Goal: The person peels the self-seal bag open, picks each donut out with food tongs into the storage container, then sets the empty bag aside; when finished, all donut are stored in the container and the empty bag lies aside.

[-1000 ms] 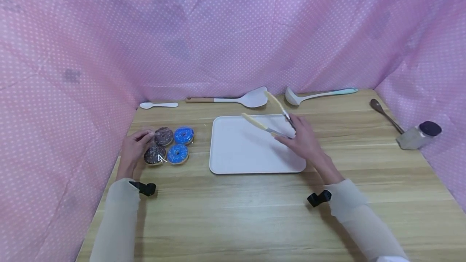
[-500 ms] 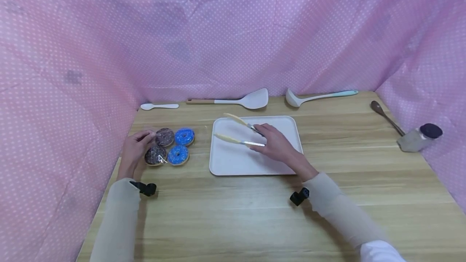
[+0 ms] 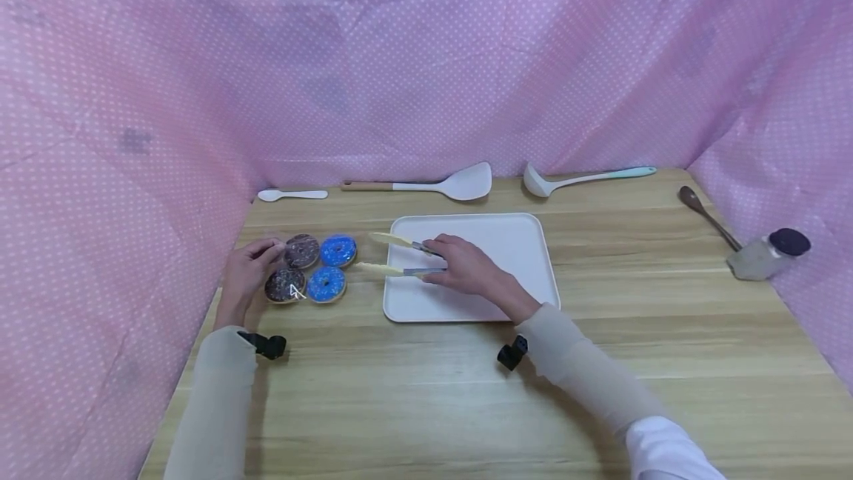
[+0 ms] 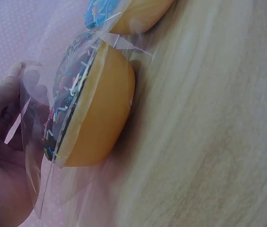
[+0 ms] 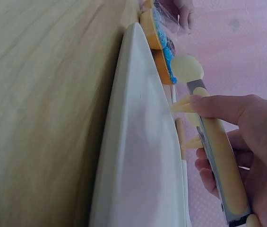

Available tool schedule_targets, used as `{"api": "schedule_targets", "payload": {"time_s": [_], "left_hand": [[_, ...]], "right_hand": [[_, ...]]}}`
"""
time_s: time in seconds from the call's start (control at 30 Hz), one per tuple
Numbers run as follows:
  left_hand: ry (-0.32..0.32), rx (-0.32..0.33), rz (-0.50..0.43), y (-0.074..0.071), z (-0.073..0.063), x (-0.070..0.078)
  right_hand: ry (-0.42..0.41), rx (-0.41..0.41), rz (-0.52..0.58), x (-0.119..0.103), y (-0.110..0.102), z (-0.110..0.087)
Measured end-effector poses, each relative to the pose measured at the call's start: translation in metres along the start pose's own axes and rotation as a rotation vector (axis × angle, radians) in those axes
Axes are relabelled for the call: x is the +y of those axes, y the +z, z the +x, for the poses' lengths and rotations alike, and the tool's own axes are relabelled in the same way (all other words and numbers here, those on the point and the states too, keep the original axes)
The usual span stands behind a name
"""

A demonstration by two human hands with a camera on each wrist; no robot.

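Note:
My left hand (image 3: 245,276) pinches the edge of a clear plastic bag (image 4: 34,137) at its left side. Under the film, two chocolate-iced donuts (image 3: 285,285) and two blue-iced donuts (image 3: 326,284), all sprinkled, lie in two rows on the table. In the left wrist view, the film stretches over the nearest chocolate donut (image 4: 95,109). My right hand (image 3: 469,269) grips tongs (image 3: 383,270) with cream tips and metal arms, low over the white tray (image 3: 500,243). The tongs' arms are spread, and their tips point left past the tray's edge, just short of the blue donuts.
Along the back lie a small white spoon (image 3: 293,195), a white turner (image 3: 466,182) with a brown handle and a ladle (image 3: 540,182). A dark wooden spoon (image 3: 708,215) and a lidded jar (image 3: 760,259) are at the right. Pink dotted cloth (image 3: 426,58) encloses the table.
My right hand has carried the tongs left across the tray, and they now point straight at the donuts. The left hand and donuts have stayed in place.

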State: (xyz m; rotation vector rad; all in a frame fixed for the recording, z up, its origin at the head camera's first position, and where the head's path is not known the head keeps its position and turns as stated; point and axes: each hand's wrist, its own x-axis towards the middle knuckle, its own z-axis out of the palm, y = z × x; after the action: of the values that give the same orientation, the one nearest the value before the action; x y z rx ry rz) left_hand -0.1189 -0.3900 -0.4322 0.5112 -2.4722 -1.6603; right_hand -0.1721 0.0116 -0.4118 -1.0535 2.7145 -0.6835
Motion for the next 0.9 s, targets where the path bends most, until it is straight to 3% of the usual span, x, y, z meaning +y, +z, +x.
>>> {"api": "schedule_targets", "payload": {"time_s": [0.4,0.63,0.9], "left_hand": [[-0.001,-0.006,-0.010,0.000,-0.001,0.001],[0.029,0.001,0.008,0.001,0.000,-0.004],[0.006,-0.003,0.015,0.001,-0.002,-0.003]], "right_hand": [[-0.002,-0.051,-0.031,-0.013,0.006,0.021],[0.016,-0.081,-0.040,-0.019,0.008,0.031],[0.026,-0.101,-0.047,-0.022,0.014,0.039]]}}
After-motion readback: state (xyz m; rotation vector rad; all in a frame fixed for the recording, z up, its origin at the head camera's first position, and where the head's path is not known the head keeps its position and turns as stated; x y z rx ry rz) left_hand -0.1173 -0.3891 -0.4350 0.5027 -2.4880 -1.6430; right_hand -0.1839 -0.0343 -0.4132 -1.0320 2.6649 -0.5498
